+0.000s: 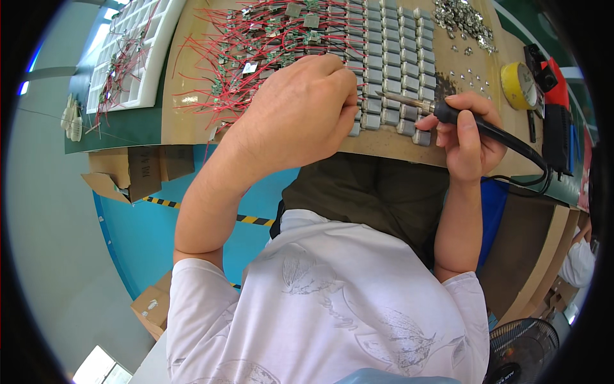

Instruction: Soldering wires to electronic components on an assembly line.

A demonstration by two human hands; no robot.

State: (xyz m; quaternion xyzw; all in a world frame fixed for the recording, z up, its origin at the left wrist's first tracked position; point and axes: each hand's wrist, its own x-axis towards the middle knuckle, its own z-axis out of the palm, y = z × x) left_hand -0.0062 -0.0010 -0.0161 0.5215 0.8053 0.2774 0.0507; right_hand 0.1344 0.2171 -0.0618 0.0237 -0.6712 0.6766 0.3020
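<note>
My right hand is closed around the black handle of a soldering iron. The iron's metal tip points left, over rows of small grey battery-like blocks with metal ends. My left hand is closed, knuckles up, at the left side of these rows; its fingertips and whatever they pinch are hidden behind the hand. Left of the blocks and beyond my left hand lies a dense spread of small green circuit boards with thin red and black wires.
Small shiny metal pieces are scattered at the far right of the brown board. Beside them stands a yellow tape roll. The iron's black cable runs down at right. A white gridded tray holds more wires at left.
</note>
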